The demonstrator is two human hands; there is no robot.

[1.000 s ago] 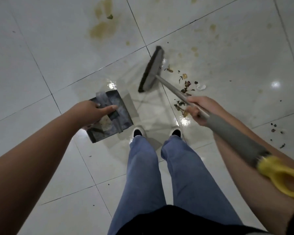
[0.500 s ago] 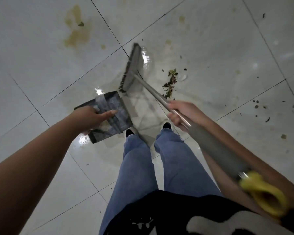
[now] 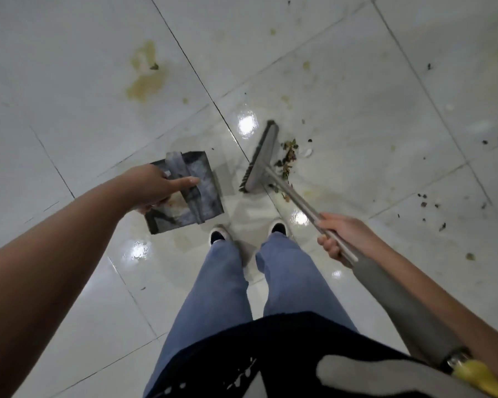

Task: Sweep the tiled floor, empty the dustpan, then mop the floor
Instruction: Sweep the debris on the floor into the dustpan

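Head view, looking down at a glossy tiled floor (image 3: 69, 90). The left hand (image 3: 153, 183) grips the dark dustpan (image 3: 197, 193) by its handle, forefinger extended along it, just ahead of the person's shoes. The right hand (image 3: 338, 235) is curled around the grey broom (image 3: 260, 156) shaft; its head rests beside the dustpan, a debris pile (image 3: 288, 156) touching its far side. Yellowish stains (image 3: 144, 73) lie beyond.
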